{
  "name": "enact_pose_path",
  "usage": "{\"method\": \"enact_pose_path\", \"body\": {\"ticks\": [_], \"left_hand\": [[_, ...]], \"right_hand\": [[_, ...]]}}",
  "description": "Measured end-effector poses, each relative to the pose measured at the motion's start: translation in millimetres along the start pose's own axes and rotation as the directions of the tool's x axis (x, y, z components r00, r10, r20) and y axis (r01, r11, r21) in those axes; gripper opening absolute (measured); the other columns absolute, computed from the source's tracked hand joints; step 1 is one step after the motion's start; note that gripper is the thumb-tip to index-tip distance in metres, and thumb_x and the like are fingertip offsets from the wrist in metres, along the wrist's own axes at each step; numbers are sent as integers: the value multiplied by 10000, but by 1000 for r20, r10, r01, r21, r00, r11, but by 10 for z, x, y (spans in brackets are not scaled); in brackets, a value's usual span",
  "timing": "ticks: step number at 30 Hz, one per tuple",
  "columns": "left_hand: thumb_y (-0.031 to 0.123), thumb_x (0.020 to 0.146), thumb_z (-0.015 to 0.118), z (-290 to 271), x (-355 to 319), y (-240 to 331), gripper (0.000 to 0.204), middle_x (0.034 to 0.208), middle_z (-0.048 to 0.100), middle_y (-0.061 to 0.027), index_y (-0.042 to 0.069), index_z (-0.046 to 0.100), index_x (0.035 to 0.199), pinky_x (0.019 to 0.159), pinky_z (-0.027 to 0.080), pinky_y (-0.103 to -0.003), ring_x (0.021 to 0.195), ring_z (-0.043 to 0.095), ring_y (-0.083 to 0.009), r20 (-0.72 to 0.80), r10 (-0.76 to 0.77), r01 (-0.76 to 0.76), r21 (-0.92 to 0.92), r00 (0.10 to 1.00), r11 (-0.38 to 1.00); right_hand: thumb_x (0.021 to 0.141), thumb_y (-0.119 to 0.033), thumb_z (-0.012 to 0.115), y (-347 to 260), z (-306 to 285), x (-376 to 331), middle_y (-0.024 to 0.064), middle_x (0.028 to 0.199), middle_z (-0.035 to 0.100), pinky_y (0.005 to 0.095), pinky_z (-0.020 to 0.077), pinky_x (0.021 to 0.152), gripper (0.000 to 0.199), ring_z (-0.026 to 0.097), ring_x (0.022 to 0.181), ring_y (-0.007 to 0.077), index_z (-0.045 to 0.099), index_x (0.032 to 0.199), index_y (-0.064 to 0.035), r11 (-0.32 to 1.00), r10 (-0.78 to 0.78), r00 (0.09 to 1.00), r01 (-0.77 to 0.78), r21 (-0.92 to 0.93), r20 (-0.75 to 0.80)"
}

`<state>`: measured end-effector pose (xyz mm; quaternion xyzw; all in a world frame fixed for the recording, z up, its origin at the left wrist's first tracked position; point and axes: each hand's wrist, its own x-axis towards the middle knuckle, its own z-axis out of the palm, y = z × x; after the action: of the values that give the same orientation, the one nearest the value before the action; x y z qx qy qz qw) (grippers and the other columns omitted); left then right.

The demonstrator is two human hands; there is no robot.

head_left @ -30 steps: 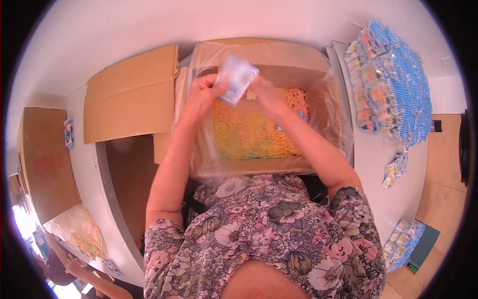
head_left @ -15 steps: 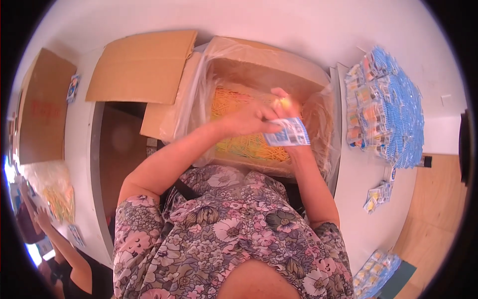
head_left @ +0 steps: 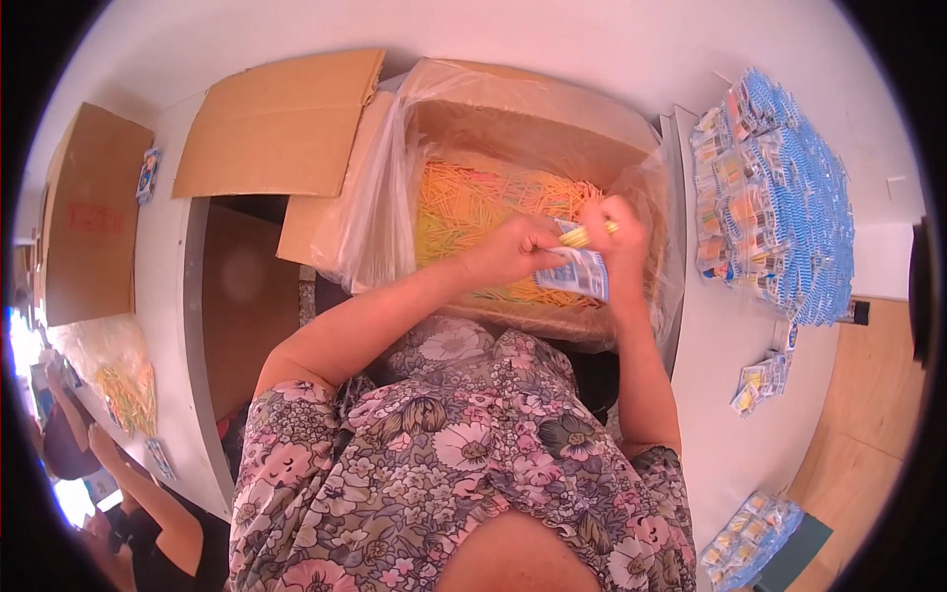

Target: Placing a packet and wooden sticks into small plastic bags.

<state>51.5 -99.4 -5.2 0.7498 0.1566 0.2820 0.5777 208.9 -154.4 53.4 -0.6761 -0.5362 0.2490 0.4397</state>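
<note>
My left hand (head_left: 511,251) pinches the top edge of a small blue-and-white printed plastic packet (head_left: 589,276), which hangs between my hands. My right hand (head_left: 618,229) is closed round a small bundle of thin yellow sticks (head_left: 589,235). The free ends of the bundle point left, at the packet's upper edge and close to my left fingers. I cannot tell whether the tips are inside the packet. Below both hands is a cardboard box (head_left: 533,97) lined with clear plastic, with many loose orange, yellow and green sticks (head_left: 464,197) in it.
A tall stack of filled blue packets (head_left: 779,207) stands on the right of the white table, with a few loose packets (head_left: 762,383) nearer me. More packets (head_left: 752,538) lie at the lower right. Cardboard flaps (head_left: 281,128) stick out left. Another person's arm (head_left: 148,493) shows at lower left.
My right hand has turned and brought the yellow sticks over to the packet's top edge. The packet now hangs lower and more to the right, still in my left fingers.
</note>
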Motion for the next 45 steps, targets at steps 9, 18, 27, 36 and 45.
{"method": "enact_pose_path", "body": {"ticks": [9, 18, 27, 36, 45], "left_hand": [[14, 817, 627, -178, 10, -101, 103, 810, 645, -54, -29, 681, 894, 691, 482, -247, 768, 597, -105, -152, -237, 179, -319, 960, 931], [46, 847, 610, -168, 45, 0, 127, 817, 647, 1, 15, 683, 947, 698, 481, -231, 759, 572, -53, -37, -329, 289, -393, 944, 873], [60, 851, 613, -157, 65, 80, 131, 822, 657, -1, 5, 680, 948, 688, 475, -226, 750, 574, -51, 39, -436, 408, -434, 899, 803], [17, 787, 673, -246, 33, 3, 93, 834, 667, -26, 6, 695, 876, 700, 481, -229, 761, 597, -83, -87, -382, 311, -430, 920, 848], [-17, 760, 671, -235, 70, 67, 119, 947, 652, -44, 18, 702, 870, 769, 483, -252, 873, 586, -111, -47, -172, 136, -422, 984, 896]], "right_hand": [[846, -139, 610, 167, -567, -40, -65, 621, 465, 187, 324, 459, 175, 435, 533, 18, 539, 693, -90, 867, 214, 898, -356, 349, 383], [834, -196, 637, 83, -516, -29, -20, 723, 560, 245, 403, 578, 223, 486, 688, 43, 623, 888, 19, 983, 183, 857, -158, -91, 481], [830, -183, 608, -29, -368, -101, 54, 691, 548, 294, 410, 576, 188, 484, 632, 118, 606, 898, -8, 986, 131, 901, -77, -145, 414], [843, -144, 627, -22, -470, -62, -35, 614, 509, 192, 344, 432, 169, 477, 512, 30, 553, 706, -77, 847, 249, 878, -402, 349, 408], [831, -185, 643, -321, -460, 266, -42, 610, 502, 184, 298, 434, 189, 446, 506, 23, 558, 690, -91, 780, 301, 877, -452, 433, 374]]}}
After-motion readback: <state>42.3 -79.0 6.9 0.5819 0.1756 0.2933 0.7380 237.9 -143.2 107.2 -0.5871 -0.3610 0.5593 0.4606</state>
